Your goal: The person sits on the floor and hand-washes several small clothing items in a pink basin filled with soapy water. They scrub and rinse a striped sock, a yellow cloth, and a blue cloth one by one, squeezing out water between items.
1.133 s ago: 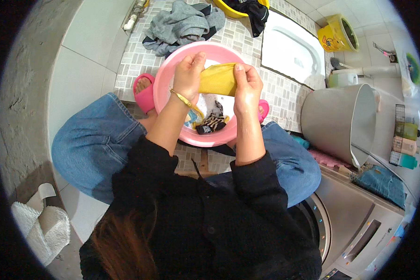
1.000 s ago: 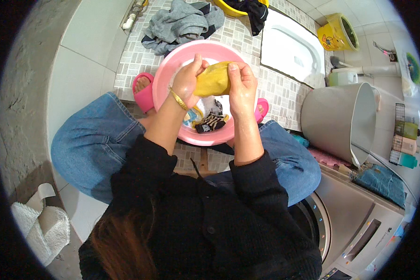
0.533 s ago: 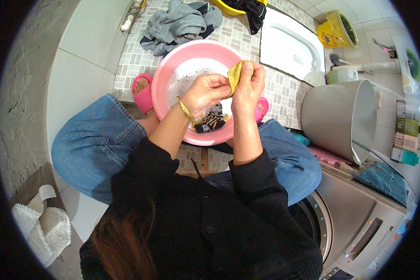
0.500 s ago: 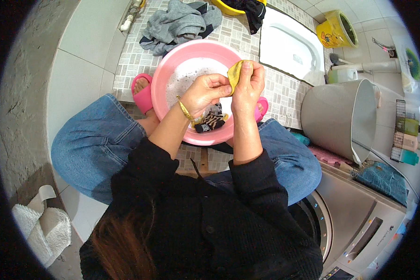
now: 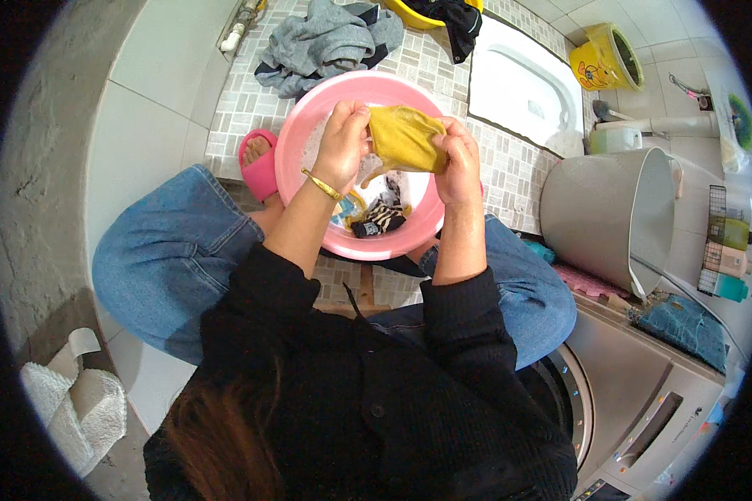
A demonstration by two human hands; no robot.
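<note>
Between my two hands a small mustard-yellow cloth (image 5: pixel 408 138) is stretched wide above the basin, a piece of clothing whose kind I cannot make out. My left hand (image 5: pixel 342 144), a gold bangle on its wrist, pinches the left end. The right end is gripped between thumb and fingers of my right hand (image 5: pixel 458 165). Below is a round pink basin (image 5: pixel 291 159) with white suds. A black-and-tan striped garment (image 5: pixel 381 219) lies in its near part, with a bit of yellow and light blue fabric beside it.
Grey clothes (image 5: pixel 326 42) lie heaped on the tiles beyond the basin, near a yellow tub (image 5: pixel 418 15) with dark clothing. A white squat toilet (image 5: pixel 522 83) is set at the far right. A large grey bucket (image 5: pixel 589 213) and a washing machine (image 5: pixel 635 392) stand to the right.
The yellow cloth was bunched small between my fingers; now it is spread out flat. My hands have moved apart, the left one up and to the left.
</note>
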